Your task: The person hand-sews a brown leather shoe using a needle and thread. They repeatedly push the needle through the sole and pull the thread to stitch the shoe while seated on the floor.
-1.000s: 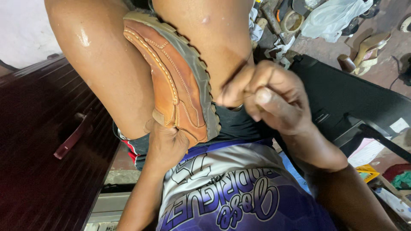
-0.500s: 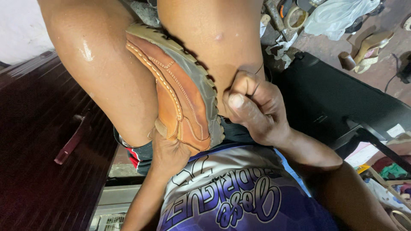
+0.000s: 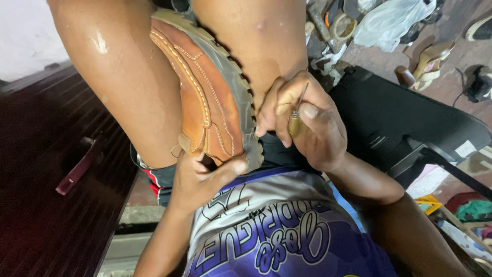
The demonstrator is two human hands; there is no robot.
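1. Nearest the camera is the person's purple and white shirt point(image 3: 266, 231), filling the bottom of the view; both forearms rise from it toward the work.
2. The left hand point(image 3: 202, 177) cups the near end of the brown leather shoe point(image 3: 205, 102), thumb pressed against the sole's edge and fingers curled under the upper. It looks like a bracing grip, meant to keep the shoe from sliding back toward the body.
3. The shoe lies wedged lengthwise between the two bare knees, its grey ridged sole point(image 3: 238, 97) turned to the person's right. Clamped this way, the legs act as a vice, and the seam between sole and upper faces the working hand.
4. The right hand point(image 3: 302, 123) is closed around a small tool with a wooden handle point(image 3: 293, 123), whose thin metal shaft sticks up past the knuckles. The fingertips rest against the sole's edge, likely to steady the hand close to the stitching.
5. To the right, just beyond that hand, is a dark seat or stool point(image 3: 410, 123).
6. Farther off on the floor point(image 3: 389, 61) lie loose shoes, a tan heeled one point(image 3: 428, 61) among them, and a white plastic bag point(image 3: 389, 20), well apart from the work.
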